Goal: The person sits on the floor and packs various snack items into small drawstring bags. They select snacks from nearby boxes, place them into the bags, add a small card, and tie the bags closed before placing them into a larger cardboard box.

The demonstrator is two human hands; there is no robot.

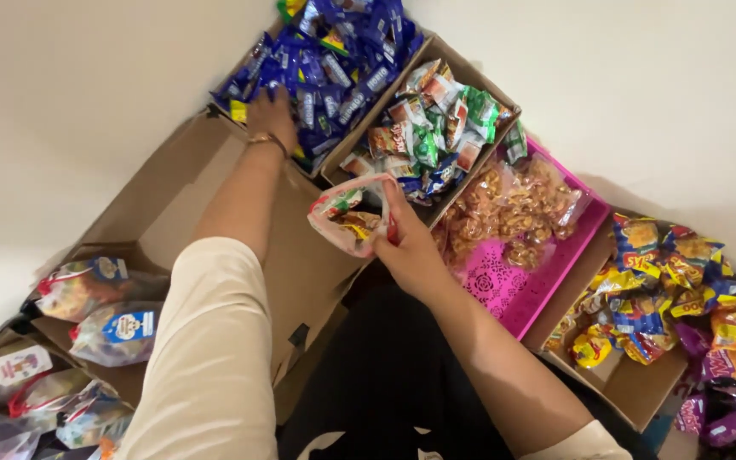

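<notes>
**Filling a clear treat bag from boxes of sweets**

Seen from above, a person's right hand (411, 243), at the centre of the frame, grips a small clear bag (349, 213) by its open mouth, fingers clamped on the plastic. The bag already holds a few wrapped snacks but looks far from full. The left hand (273, 115), upper centre, reaches into a cardboard box of blue-wrapped sweets (334, 60); its fingers are buried among the wrappers, so I cannot tell whether they are closed on one. Just right of that sit a box of mixed red and green packets (436, 128), a pink basket of fried snacks (513, 213), and a box of yellow packets (641, 290). At lower left, several filled bags (100, 307) lie finished.
</notes>
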